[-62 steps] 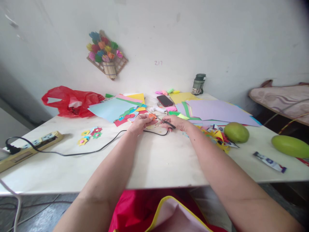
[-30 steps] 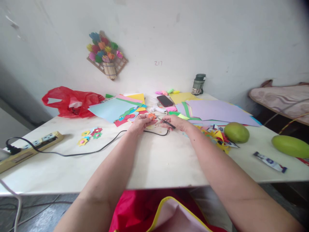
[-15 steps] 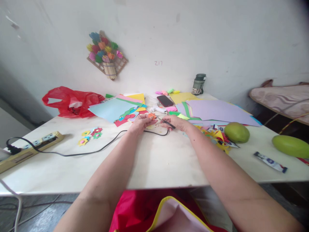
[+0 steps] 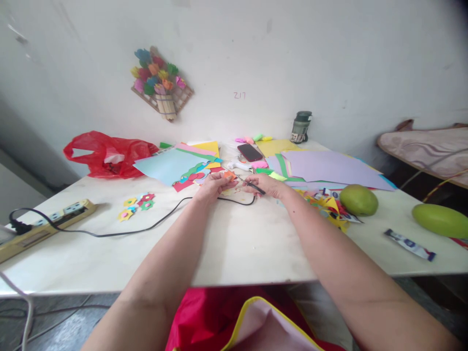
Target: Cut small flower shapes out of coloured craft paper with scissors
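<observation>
My left hand (image 4: pixel 215 186) pinches a small piece of orange paper (image 4: pixel 229 175) over the middle of the table. Scissors with dark handles (image 4: pixel 255 187) are in my right hand (image 4: pixel 266 185), their blades pointing left to the orange paper. Whether the blades are apart is too small to tell. Just behind the hands lies a white glue gun (image 4: pixel 239 166), and a black cord (image 4: pixel 164 220) runs under the hands to the left. Left of my left hand lie coloured paper cut-outs (image 4: pixel 193 176). Several finished-looking paper flowers (image 4: pixel 137 204) sit farther left.
A power strip (image 4: pixel 62 222) and a red plastic bag (image 4: pixel 109 158) are on the left. A phone (image 4: pixel 250 152) and a bottle (image 4: pixel 302 127) stand toward the back. Purple paper sheets (image 4: pixel 329 165), yellow scraps (image 4: pixel 332 207), a green fruit (image 4: pixel 359 200) and a tube (image 4: pixel 410 244) are on the right.
Almost nothing differs. Both hands keep their places, with the orange paper and the scissors held as before.
</observation>
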{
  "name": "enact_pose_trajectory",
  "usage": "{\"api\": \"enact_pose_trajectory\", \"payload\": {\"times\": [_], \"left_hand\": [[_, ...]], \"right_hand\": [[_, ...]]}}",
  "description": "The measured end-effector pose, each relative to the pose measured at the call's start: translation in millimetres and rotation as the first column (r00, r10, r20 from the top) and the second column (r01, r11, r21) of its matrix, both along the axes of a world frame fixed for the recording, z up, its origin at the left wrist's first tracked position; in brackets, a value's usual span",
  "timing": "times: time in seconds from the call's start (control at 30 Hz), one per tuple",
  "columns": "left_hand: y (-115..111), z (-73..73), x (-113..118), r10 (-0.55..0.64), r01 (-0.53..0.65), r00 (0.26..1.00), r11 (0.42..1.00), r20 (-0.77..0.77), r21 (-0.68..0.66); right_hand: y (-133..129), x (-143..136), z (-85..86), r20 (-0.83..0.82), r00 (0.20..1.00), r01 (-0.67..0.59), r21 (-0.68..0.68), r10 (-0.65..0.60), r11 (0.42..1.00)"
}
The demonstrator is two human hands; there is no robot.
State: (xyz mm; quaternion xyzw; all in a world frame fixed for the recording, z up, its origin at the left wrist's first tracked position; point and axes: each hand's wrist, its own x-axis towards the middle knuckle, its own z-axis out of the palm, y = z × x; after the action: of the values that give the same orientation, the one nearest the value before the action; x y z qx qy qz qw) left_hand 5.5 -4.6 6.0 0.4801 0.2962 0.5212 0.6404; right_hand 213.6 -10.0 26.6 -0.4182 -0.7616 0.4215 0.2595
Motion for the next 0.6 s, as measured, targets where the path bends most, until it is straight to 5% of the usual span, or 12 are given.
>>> {"api": "enact_pose_trajectory", "payload": {"times": [0.6], "left_hand": [[0.3,-0.6,0.1,-0.002,0.002,1.0,1.0,0.013,-0.012]], "right_hand": [[-0.5,-1.3,1.3,0.021,1.0,0.013,-0.012,-0.013,1.0]]}}
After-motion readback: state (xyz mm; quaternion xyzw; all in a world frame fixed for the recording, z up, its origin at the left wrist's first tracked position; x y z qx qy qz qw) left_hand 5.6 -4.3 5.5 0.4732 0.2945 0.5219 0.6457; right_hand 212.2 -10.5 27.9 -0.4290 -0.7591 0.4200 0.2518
